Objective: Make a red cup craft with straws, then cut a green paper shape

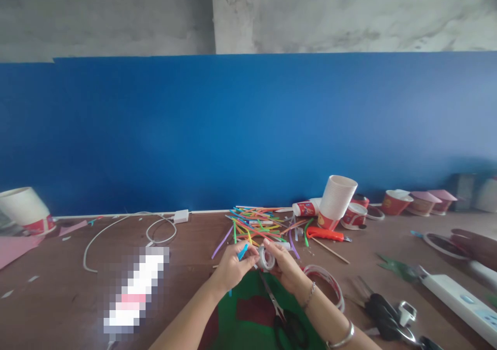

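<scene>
My left hand (232, 268) is closed round a blue strip or straw (243, 252), its fingertips near the tape. My right hand (285, 265) holds a small roll of clear tape (266, 257) between thumb and fingers. The two hands are close together over the front of a pile of coloured straws (258, 223). Below them, scissors with black handles (276, 308) lie on a green and dark red cloth or sheet (233, 314). A larger tape roll (328, 282) rests beside my right wrist.
Stacked paper cups (337, 202) stand behind an orange cutter (326, 234). Small red cups (395, 202) line the back right. A white power strip (462, 301) and black-handled tools (382, 314) lie right. A white cable (91, 244) and more cups (28, 210) are left.
</scene>
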A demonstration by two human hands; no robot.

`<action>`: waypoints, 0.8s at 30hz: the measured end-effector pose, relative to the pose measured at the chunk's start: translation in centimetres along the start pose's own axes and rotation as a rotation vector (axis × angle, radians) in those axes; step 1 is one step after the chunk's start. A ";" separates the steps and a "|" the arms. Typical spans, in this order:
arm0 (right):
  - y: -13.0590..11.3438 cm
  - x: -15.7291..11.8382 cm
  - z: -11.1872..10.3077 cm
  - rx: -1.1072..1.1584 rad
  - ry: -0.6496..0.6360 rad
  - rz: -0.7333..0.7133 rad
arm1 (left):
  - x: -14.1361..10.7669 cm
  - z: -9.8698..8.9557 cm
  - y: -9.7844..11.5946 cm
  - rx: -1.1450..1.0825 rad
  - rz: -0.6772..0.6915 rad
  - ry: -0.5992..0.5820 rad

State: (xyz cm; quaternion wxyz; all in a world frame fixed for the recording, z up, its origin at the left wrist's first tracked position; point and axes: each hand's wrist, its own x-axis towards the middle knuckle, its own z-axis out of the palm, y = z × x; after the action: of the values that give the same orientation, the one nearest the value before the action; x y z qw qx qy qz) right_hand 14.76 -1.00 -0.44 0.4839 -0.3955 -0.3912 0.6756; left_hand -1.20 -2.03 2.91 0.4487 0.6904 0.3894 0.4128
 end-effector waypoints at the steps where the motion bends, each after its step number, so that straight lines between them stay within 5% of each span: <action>1: 0.0 0.0 0.0 -0.001 -0.001 -0.001 | 0.0 0.0 0.1 0.008 0.009 -0.007; 8: -0.4 -0.1 0.6 -0.155 0.054 -0.039 | -0.2 0.2 0.2 0.006 0.057 -0.017; 12: -1.6 -1.0 1.4 -0.451 0.257 -0.501 | 0.2 0.1 -0.6 -0.093 -0.031 0.113; 15: -2.4 -1.9 1.8 -0.765 0.109 -0.677 | 0.6 -0.1 -1.3 -0.185 -0.103 0.143; 18: -2.7 -2.0 1.9 -0.960 0.003 -0.667 | 0.8 0.0 -1.7 -0.275 -0.160 0.120; 24: -2.8 -1.6 1.4 -1.303 0.087 -0.525 | 0.4 0.7 -1.5 -0.343 -0.235 0.070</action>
State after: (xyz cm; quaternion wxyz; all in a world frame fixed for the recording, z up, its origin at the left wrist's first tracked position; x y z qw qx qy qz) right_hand 14.76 -2.11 2.92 0.3108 -0.5238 -0.7792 0.1481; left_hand -0.68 -1.40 1.46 0.5909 0.5392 0.4065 0.4414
